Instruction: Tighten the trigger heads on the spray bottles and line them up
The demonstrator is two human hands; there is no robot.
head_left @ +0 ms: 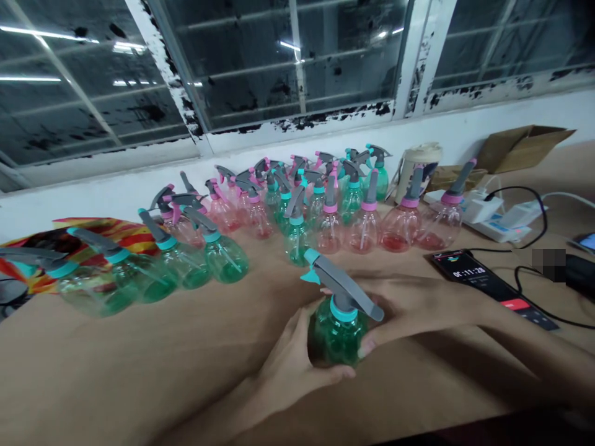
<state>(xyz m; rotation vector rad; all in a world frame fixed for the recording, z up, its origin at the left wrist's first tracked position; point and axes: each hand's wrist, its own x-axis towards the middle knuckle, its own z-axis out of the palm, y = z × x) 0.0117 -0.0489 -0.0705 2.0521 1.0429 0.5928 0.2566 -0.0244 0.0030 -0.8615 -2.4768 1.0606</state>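
Observation:
Close in front of me is a green spray bottle (341, 337) with a grey trigger head and turquoise collar. My left hand (295, 353) wraps round its near left side, thumb across the front. From the right, my right hand (390, 306) grips the same bottle, its thumb on the body and the other fingers partly hidden behind the spray head. The nozzle points up and to the left. Just beyond the hands stands another green spray bottle (297, 241), beside a row of pink spray bottles (362, 232).
More green spray bottles (227, 257) line the left, by a red and yellow wrapper (134, 230). Pink and green bottles crowd the back by the wall. At right are a phone (469, 272) showing a timer, a power strip (499, 226), cables and an open cardboard box (520, 148).

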